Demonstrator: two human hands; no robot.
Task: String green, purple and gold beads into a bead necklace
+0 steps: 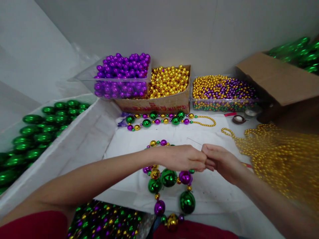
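Observation:
My left hand [181,157] and my right hand [221,162] meet over the white work surface [219,196], fingertips pinched together. A thin needle or wire [194,142] sticks up and to the left from between them. A bead necklace [171,186] of large green, purple and gold balls hangs and lies just below both hands; its upper end runs under my left hand. I cannot see which bead or thread end the fingers grip.
A finished necklace [164,120] lies further back. Behind it stand a clear tub of purple beads [122,74], a cardboard box of gold beads [169,83] and a tub of mixed small beads [221,91]. Gold bead strands [281,159] pile at right. Green balls [37,129] fill a tray at left.

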